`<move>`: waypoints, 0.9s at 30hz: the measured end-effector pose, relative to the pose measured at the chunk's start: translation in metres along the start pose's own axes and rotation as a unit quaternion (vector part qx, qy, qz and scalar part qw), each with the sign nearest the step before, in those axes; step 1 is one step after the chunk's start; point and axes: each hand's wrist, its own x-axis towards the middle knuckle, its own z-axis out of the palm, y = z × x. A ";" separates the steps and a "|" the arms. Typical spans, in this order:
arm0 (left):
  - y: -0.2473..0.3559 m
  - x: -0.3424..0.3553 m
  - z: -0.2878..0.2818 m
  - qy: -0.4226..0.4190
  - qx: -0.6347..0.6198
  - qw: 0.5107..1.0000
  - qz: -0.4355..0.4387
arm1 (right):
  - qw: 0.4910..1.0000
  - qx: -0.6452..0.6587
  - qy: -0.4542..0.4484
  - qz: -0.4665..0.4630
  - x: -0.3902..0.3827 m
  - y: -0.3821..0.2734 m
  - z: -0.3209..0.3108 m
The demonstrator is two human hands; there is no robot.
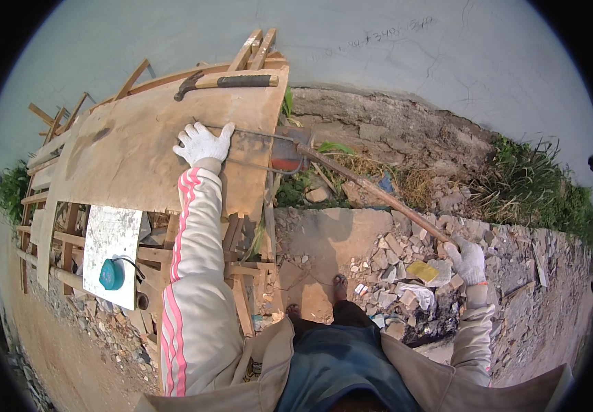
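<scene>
The right hand (467, 261), in a white knitted glove, has its fingers closed around the near end of a long, brown, slender bar (386, 196); broken grey and tan rubble (393, 257) lies below and to the left of this hand. Nearer the body than the left hand, and left of its forearm, a teal rounded case (111, 275) with a black strap rests on a white rectangular board (114, 230). The left hand (204, 144), gloved alike, lies palm down with fingers spread on a tan plywood sheet (131, 151). Just right of it, a thin, dark, bent metal rod (248, 132) reaches to the bar's far end; whether the thumb touches it, I cannot tell. Beyond that hand lies a black-gripped wooden-handled hammer (235, 81).
</scene>
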 end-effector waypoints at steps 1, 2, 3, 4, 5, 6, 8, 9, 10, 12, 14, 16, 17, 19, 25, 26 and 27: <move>0.000 0.000 0.000 -0.002 -0.001 1.000 -0.003 | 1.000 -0.012 0.008 0.006 -0.011 -0.009 -0.003; 0.001 -0.001 -0.001 0.002 -0.004 1.000 -0.003 | 0.999 -0.030 0.001 0.022 -0.022 -0.020 -0.004; 0.001 -0.001 -0.002 0.003 -0.006 1.000 -0.004 | 0.999 -0.022 0.009 0.036 -0.037 -0.033 -0.002; 0.001 -0.002 -0.003 -0.001 -0.006 1.000 -0.005 | 0.999 -0.013 0.016 0.050 -0.055 -0.049 0.004; 0.000 -0.003 -0.004 -0.003 -0.007 1.000 -0.005 | 0.997 -0.007 0.020 0.069 -0.075 -0.066 0.011; 0.001 -0.002 -0.006 -0.009 -0.007 1.000 -0.007 | 0.996 0.024 0.046 0.067 -0.094 -0.083 0.020; 0.001 -0.004 -0.008 -0.015 -0.007 1.000 -0.013 | 0.992 -0.044 0.056 0.100 -0.126 -0.110 0.029; 0.001 -0.004 -0.010 -0.015 -0.008 1.000 -0.014 | 0.989 -0.041 0.046 0.131 -0.139 -0.120 0.030; 0.002 -0.004 -0.011 -0.009 -0.010 1.000 -0.012 | 0.988 -0.045 0.060 0.137 -0.143 -0.123 0.030; 0.003 -0.004 -0.013 -0.017 -0.012 1.000 -0.010 | 0.989 -0.046 0.066 0.126 -0.141 -0.124 0.027; 0.003 -0.003 -0.015 -0.014 -0.014 1.000 -0.011 | 0.992 -0.065 0.069 0.087 -0.128 -0.115 0.023; 0.002 -0.003 -0.016 -0.019 -0.020 0.999 -0.018 | 0.994 -0.022 0.073 0.081 -0.116 -0.103 0.019; 0.002 -0.003 -0.017 -0.025 -0.019 0.999 -0.018 | 0.994 0.006 0.069 0.085 -0.113 -0.099 0.020; 0.001 -0.003 -0.018 -0.030 -0.010 0.999 -0.019 | 0.995 -0.009 0.048 0.084 -0.104 -0.089 0.016; 0.003 -0.002 -0.017 -0.029 -0.011 0.999 -0.016 | 0.995 0.024 0.042 0.084 -0.100 -0.078 0.017; 0.003 -0.002 -0.018 -0.028 -0.012 0.999 -0.016 | 0.994 0.041 0.038 0.090 -0.100 -0.078 0.020; 0.002 -0.003 -0.018 -0.030 -0.012 0.999 -0.015 | 0.994 0.056 0.053 0.078 -0.102 -0.078 0.024</move>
